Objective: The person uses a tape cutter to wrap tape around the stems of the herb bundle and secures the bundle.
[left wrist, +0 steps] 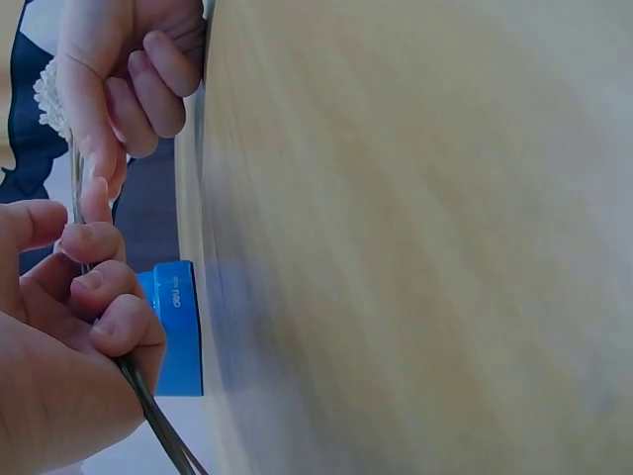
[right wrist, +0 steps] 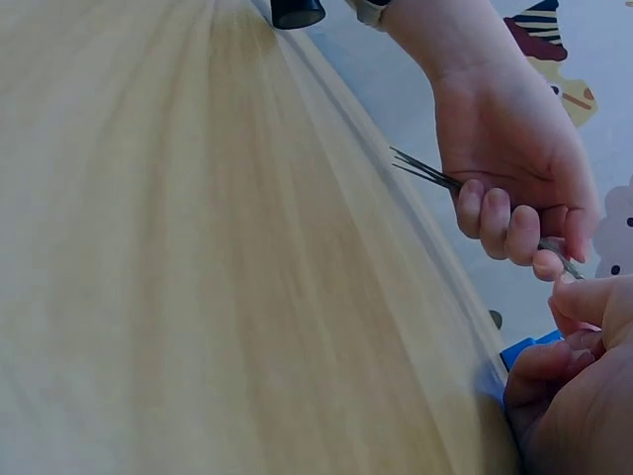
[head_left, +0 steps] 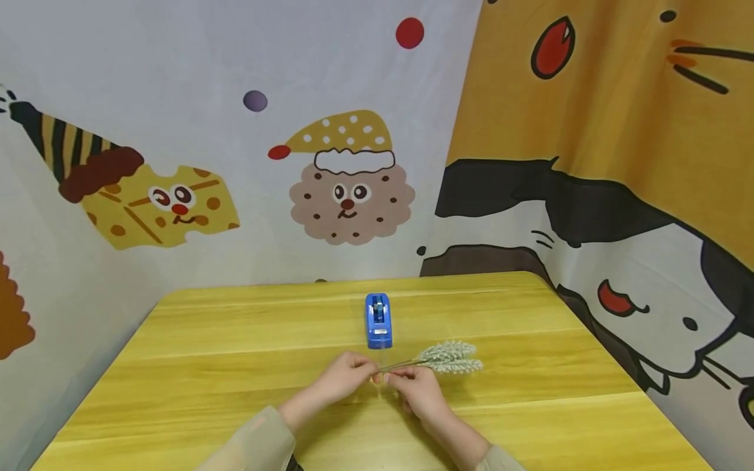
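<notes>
A small bunch of pale green-white flower sprigs [head_left: 452, 358] on thin stems [left wrist: 163, 427] lies across both hands, its heads pointing right. My left hand [head_left: 347, 378] holds the stems in curled fingers, and their dark ends stick out behind that palm in the right wrist view. Close against it, my right hand [head_left: 421, 394] pinches with thumb and forefinger at the stems, nearer the flower heads. Whether a strip of clear tape lies between the fingertips I cannot tell. Just beyond the hands stands a blue tape dispenser [head_left: 378, 333].
The yellow wood-grain table [head_left: 235, 340] spreads around the hands. Behind it hangs a cloth [head_left: 330, 59] printed with cartoon figures. A dark cylindrical object [right wrist: 298, 12] shows at the top of the right wrist view.
</notes>
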`<state>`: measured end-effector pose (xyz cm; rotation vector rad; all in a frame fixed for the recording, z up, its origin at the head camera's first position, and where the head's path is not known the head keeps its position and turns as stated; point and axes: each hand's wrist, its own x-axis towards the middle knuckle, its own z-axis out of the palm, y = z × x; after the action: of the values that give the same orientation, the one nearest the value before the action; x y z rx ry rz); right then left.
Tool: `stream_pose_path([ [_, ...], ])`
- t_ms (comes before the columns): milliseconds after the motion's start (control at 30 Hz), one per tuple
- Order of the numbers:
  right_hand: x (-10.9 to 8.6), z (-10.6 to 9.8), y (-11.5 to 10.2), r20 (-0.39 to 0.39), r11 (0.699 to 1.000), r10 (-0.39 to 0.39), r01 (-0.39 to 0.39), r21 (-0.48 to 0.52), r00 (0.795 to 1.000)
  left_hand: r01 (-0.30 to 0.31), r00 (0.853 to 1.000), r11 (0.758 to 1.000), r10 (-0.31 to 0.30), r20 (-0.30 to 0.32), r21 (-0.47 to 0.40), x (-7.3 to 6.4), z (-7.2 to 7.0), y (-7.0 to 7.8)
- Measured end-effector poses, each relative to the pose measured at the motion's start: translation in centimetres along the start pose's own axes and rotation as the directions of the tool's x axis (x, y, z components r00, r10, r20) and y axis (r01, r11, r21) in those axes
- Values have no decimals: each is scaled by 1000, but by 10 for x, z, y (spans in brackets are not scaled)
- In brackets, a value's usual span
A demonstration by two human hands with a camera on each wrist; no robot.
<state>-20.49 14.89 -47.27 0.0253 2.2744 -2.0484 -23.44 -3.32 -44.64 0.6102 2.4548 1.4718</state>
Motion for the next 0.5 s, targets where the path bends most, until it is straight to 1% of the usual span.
stream_pose_path([
  [200, 3, 5, 4, -40, 999, -30, 31, 14, 999, -11, 1000, 1000, 10, 28, 10, 2, -1, -3],
  [500, 3, 10, 4, -104, 998, -21, 27, 56, 994, 10, 998, 999, -13, 62, 40, 2, -4, 1],
])
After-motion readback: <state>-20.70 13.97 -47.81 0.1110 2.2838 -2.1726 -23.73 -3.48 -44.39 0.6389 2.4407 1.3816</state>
